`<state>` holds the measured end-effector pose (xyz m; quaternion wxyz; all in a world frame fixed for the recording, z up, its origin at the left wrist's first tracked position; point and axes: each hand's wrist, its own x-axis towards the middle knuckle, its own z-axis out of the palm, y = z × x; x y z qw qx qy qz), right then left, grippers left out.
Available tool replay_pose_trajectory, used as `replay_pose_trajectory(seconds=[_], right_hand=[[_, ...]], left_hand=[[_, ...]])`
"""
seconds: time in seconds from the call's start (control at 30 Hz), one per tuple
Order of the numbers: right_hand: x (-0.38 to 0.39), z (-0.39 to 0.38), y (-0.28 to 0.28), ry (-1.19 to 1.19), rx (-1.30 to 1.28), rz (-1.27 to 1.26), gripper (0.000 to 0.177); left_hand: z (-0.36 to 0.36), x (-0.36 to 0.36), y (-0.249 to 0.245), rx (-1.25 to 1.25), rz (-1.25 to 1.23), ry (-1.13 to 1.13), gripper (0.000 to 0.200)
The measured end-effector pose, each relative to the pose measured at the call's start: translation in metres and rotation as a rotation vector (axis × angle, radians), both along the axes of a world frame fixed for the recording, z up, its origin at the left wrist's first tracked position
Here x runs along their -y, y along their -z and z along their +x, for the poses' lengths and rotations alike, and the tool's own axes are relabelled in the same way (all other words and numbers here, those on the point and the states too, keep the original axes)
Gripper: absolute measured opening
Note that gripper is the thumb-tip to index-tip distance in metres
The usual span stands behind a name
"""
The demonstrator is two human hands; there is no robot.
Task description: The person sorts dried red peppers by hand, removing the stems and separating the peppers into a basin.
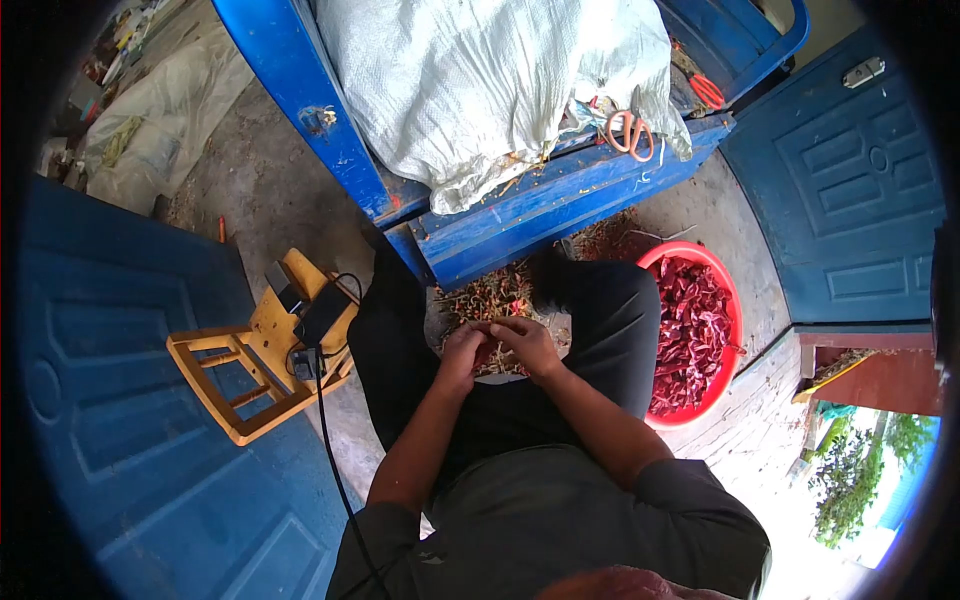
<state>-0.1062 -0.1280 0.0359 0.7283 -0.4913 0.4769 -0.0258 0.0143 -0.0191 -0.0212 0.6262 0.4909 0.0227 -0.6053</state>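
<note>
Chilies (690,335), left hand (462,355) and right hand (532,345) below blue ledge (570,212), fingers (508,330) curled, hold unclear

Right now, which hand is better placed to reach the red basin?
The right hand, I'd judge: the basin stands on that side, beyond the right leg. The left hand is farther away.
</note>
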Motion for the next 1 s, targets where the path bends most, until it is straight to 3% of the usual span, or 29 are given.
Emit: replay_pose_trajectory(seconds=[0.07,0.13,0.27,0.33,0.43,0.6,0.67,0.7,0.8,0.83,1.0], right_hand=[[-0.001,0.001,0.006,-0.008,0.004,-0.135,0.029],[-0.002,0.0,0.02,-0.043,0.187,-0.29,0.021],[-0.002,-0.006,0.017,-0.046,0.257,-0.374,0.02],[-0.003,-0.007,0.023,0.156,0.348,-0.048,0.022],[0.004,-0.006,0.035,0.127,0.293,0.107,0.027],[0.01,-0.005,0.022,-0.007,0.304,0.056,0.031],[0.018,-0.007,0.027,-0.27,0.194,-0.07,0.03],[0.017,-0.007,0.028,-0.23,0.21,-0.114,0.022],[0.01,-0.004,0.033,-0.119,0.251,-0.226,0.02],[0.008,-0.003,0.034,-0.033,0.225,-0.093,0.019],[0.006,0.004,0.043,0.059,0.276,-0.021,0.02]], left_hand=[[-0.001,0.001,0.002,-0.002,0.017,-0.004,0.018],[-0.001,0.0,-0.006,-0.005,0.042,-0.002,0.019],[0.002,0.002,-0.013,-0.036,0.051,-0.025,0.02],[0.005,0.003,-0.011,-0.052,-0.02,-0.005,0.022],[0.002,0.003,-0.008,0.0,0.064,0.011,0.024],[0.002,-0.009,0.014,0.038,0.088,0.079,0.026],[0.001,-0.012,0.02,0.035,0.087,0.082,0.027],[0.002,-0.012,0.014,0.028,0.075,0.096,0.026],[0.003,-0.008,-0.001,-0.013,0.088,0.064,0.023],[0.003,-0.006,-0.005,-0.059,0.109,0.013,0.022],[0.004,-0.003,-0.018,-0.023,0.119,0.042,0.022]])
